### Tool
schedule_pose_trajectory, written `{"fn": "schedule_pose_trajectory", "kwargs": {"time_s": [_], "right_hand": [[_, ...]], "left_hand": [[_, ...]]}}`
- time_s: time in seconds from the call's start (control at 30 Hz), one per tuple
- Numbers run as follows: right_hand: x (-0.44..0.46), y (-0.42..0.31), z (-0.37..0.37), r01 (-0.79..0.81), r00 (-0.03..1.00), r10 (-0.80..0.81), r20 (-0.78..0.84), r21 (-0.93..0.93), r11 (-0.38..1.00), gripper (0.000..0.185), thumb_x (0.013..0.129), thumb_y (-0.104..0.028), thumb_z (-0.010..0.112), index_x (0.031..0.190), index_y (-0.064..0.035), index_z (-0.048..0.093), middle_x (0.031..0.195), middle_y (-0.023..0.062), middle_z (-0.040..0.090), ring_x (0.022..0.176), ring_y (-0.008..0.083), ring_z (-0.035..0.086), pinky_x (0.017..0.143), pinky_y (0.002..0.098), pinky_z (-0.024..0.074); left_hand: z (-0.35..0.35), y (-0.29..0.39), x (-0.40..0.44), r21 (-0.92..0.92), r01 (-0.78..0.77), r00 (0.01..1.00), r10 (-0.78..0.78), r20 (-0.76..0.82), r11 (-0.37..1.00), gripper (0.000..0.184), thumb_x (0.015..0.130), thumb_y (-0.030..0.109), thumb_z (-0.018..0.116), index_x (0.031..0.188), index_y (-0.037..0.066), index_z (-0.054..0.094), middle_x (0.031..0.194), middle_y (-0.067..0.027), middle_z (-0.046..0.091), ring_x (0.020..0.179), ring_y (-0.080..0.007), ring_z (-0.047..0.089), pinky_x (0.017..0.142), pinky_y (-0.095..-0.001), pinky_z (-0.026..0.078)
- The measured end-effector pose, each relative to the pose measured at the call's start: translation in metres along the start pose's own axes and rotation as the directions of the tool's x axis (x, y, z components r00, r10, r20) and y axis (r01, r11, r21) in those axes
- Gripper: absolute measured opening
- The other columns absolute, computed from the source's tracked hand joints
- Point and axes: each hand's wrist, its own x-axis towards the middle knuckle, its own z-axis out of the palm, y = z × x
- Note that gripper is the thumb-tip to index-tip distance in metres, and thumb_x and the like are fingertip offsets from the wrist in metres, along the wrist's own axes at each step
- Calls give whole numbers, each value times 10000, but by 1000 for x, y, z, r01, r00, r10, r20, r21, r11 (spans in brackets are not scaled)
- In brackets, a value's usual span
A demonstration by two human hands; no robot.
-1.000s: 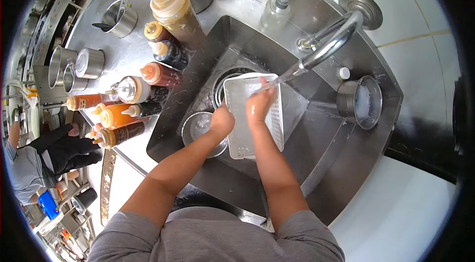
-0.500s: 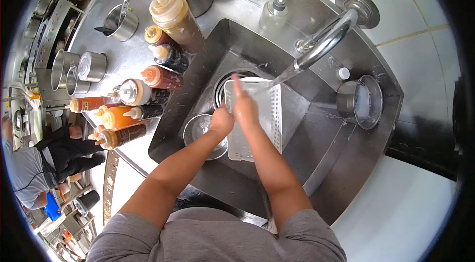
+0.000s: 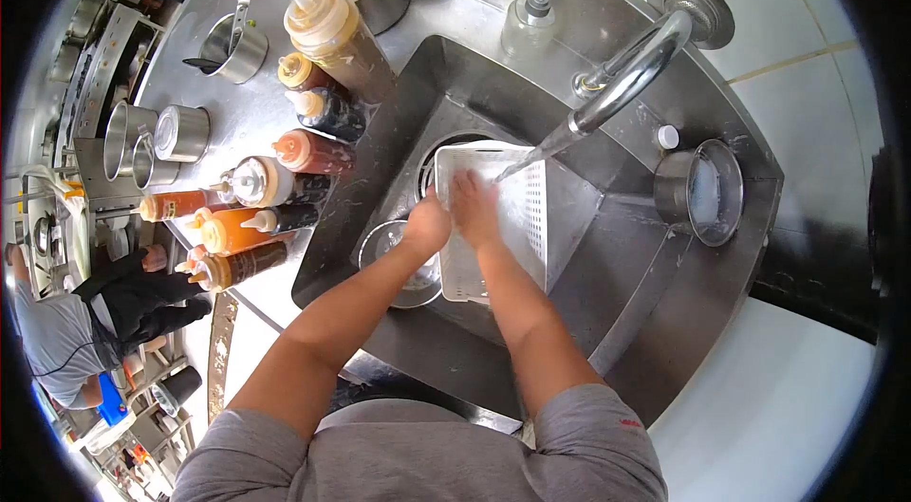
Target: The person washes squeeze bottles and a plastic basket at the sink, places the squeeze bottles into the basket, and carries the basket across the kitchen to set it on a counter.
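Observation:
A white perforated basket (image 3: 512, 217) is held in the steel sink (image 3: 598, 312), beneath water running from the tap (image 3: 622, 89). My left hand (image 3: 428, 225) grips the basket's left edge, fingers closed round it. Inside the basket, my right hand (image 3: 474, 207) lies against the surface near that same edge, its fingers spread and slightly blurred. A clear round bowl (image 3: 418, 291) sits in the sink under my left wrist, partly covered by my forearm. Part of the drain (image 3: 429, 165) shows behind the basket.
Squeeze bottles (image 3: 313, 153) line the counter left of the sink. Steel pots (image 3: 180, 134) stand farther left, and a large pot (image 3: 380, 4) is at the back. A soap dispenser (image 3: 531, 18) stands behind the sink, a steel pot (image 3: 697, 191) at its right. Two people are at far left.
My right hand has moved left from under the stream and now lies spread inside the basket. My left hand keeps its grip. At the upper left, another person has come further into view.

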Motion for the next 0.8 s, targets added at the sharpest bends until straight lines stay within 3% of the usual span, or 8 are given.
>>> {"fn": "schedule_pose_trajectory", "kwargs": {"time_s": [0.1,0.27,0.33,0.37,0.4,0.47,0.73,0.8], "right_hand": [[2,8,-1,-418,837,447,-317,157,895,473,815,-200,583,1268,-79,522,1349,113,470,1331,335,330,1067,598,209],[12,5,7,-20,956,97,-276,268,963,335,800,-217,604,1083,-39,615,1254,130,549,1219,317,461,957,479,390],[22,15,-18,-523,832,486,268,674,522,377,844,-212,582,1169,-22,587,1186,143,588,1104,264,556,873,431,442],[29,9,-29,-511,663,629,405,859,-14,346,896,-276,571,1135,-26,583,938,78,644,818,200,622,691,381,480],[34,-3,-58,-507,680,614,402,862,-3,346,896,-276,571,1135,-26,583,938,78,644,818,200,622,691,381,480],[33,-26,-120,-287,646,615,453,890,-353,324,933,-309,550,1079,-21,567,777,27,616,656,158,585,571,322,463],[-27,-16,-204,43,652,753,88,987,-152,294,928,-70,539,1192,57,515,1081,158,611,917,208,624,795,335,507],[-55,-21,-232,65,678,724,130,970,-235,322,917,-52,532,1213,69,497,1096,177,612,944,255,632,826,368,515]], "left_hand": [[-2,2,9,83,-51,997,46,57,995,537,839,71,440,1328,-100,300,909,-326,627,899,-450,626,795,-515,496],[-1,13,15,-2,-58,998,58,10,998,543,867,169,484,1350,-17,319,896,-291,643,871,-464,623,807,-504,495],[2,8,26,-81,-54,995,60,85,995,606,909,408,505,1359,38,338,1019,-245,652,1003,-400,617,880,-479,473],[9,11,30,-547,158,965,-11,263,822,664,907,519,459,1366,51,350,1134,-224,604,1111,-353,554,941,-447,432],[13,17,33,-825,382,901,28,432,417,736,904,630,412,1372,65,362,1249,-203,556,1219,-305,491,1003,-415,391],[3,47,17,-842,182,915,226,334,507,835,885,729,288,1399,75,354,1402,-155,400,1330,-243,325,1089,-391,267],[-16,139,-10,-152,-532,835,486,-258,833,661,934,494,448,1458,125,286,1549,-162,144,1413,-375,174,1107,-558,170],[-43,151,13,-319,-562,820,461,-340,764,620,916,453,503,1404,87,392,1472,-207,318,1353,-371,316,1092,-405,284]]}}
